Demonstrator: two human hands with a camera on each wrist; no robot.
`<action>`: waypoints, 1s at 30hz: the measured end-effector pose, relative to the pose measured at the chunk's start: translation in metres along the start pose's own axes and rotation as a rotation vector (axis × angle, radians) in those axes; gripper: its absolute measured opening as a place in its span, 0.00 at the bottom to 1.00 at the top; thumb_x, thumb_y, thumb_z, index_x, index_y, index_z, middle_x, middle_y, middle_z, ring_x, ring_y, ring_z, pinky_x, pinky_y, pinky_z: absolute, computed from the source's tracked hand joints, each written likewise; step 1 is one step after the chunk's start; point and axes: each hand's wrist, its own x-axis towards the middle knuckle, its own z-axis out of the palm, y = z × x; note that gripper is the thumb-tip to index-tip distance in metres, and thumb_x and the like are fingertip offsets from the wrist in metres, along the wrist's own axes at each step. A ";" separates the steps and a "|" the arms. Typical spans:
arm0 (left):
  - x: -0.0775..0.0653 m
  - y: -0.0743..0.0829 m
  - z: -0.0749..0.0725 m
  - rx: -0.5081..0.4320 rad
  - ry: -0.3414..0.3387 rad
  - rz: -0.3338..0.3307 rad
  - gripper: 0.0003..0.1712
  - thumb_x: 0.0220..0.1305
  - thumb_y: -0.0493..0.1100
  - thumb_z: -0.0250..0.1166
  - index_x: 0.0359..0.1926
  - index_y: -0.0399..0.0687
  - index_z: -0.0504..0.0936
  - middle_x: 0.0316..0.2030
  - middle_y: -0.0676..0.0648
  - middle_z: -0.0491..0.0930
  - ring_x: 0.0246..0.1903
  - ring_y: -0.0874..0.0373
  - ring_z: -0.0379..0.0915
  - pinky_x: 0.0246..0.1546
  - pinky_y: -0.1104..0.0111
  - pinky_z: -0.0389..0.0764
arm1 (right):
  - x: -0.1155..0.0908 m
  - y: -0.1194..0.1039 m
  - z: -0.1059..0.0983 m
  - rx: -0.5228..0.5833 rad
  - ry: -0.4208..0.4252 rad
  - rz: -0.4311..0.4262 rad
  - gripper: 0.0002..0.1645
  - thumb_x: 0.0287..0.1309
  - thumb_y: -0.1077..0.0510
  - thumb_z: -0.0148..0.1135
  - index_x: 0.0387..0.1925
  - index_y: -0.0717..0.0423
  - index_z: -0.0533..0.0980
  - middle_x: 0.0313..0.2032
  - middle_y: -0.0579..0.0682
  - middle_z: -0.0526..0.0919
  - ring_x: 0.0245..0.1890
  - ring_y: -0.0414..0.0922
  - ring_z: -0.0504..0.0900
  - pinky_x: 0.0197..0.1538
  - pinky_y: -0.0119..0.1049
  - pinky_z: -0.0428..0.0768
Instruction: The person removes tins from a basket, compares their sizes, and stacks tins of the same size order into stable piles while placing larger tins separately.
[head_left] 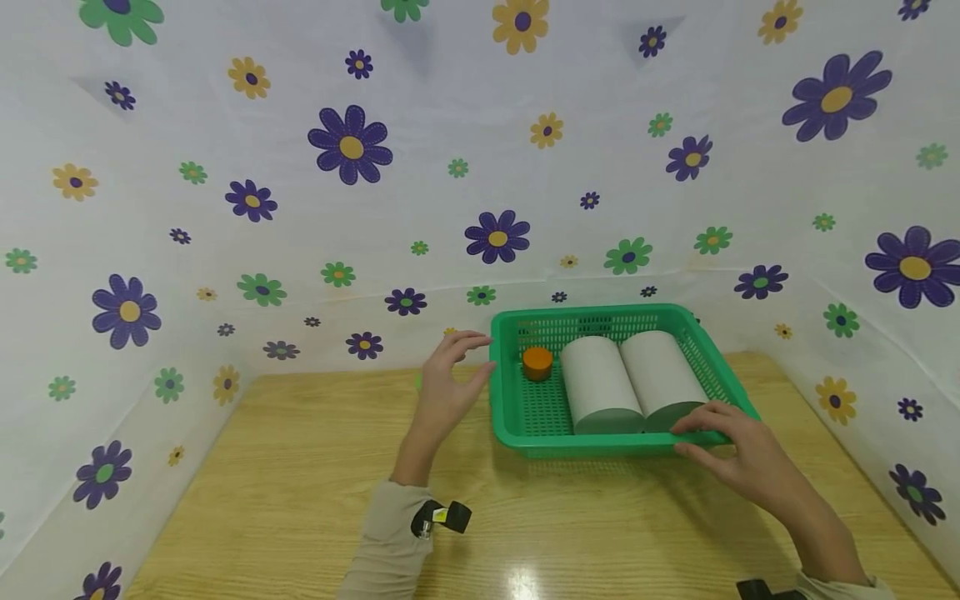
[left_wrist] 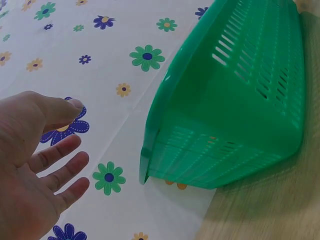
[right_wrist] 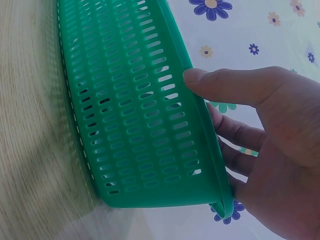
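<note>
A green plastic basket (head_left: 600, 446) with slotted walls stands on the table in the head view. Inside it, two thick white cylinders (head_left: 602, 379) lie side by side, with a small round orange object (head_left: 537, 363) to their left. My right hand (head_left: 738, 450) pinches the basket's front rim near the right corner. In the right wrist view, the thumb lies on the near side of that rim and the fingers are behind it. Beside the left rim is my left hand (head_left: 446, 387), its fingers spread. The left wrist view shows a gap between this hand (left_wrist: 30, 165) and the basket (left_wrist: 220, 125).
The wooden table (head_left: 300, 483) extends left of and in front of the basket. A white sheet (head_left: 420, 192) with printed flowers rises behind the table and along both sides, close to the basket's back edge. Dark straps with small devices (head_left: 450, 517) sit on both wrists.
</note>
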 end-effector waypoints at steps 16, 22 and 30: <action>0.022 -0.002 0.034 0.042 -0.226 0.017 0.20 0.63 0.34 0.72 0.56 0.37 0.84 0.55 0.41 0.82 0.57 0.46 0.76 0.54 0.48 0.81 | 0.000 -0.001 -0.001 0.021 -0.009 0.021 0.19 0.46 0.66 0.81 0.39 0.46 0.85 0.39 0.37 0.82 0.39 0.36 0.81 0.44 0.23 0.76; 0.032 -0.006 0.044 0.139 -0.336 -0.010 0.20 0.66 0.37 0.71 0.58 0.40 0.83 0.58 0.44 0.80 0.61 0.49 0.74 0.64 0.58 0.76 | 0.001 -0.002 0.000 0.024 -0.005 0.026 0.19 0.46 0.66 0.81 0.38 0.46 0.85 0.39 0.37 0.82 0.39 0.35 0.80 0.44 0.21 0.75; 0.038 -0.005 0.054 0.272 -0.485 0.000 0.21 0.68 0.41 0.71 0.60 0.43 0.82 0.57 0.44 0.78 0.59 0.50 0.74 0.63 0.61 0.76 | 0.000 -0.002 -0.001 0.021 -0.004 0.019 0.19 0.45 0.66 0.81 0.38 0.46 0.85 0.39 0.37 0.83 0.39 0.37 0.82 0.45 0.21 0.75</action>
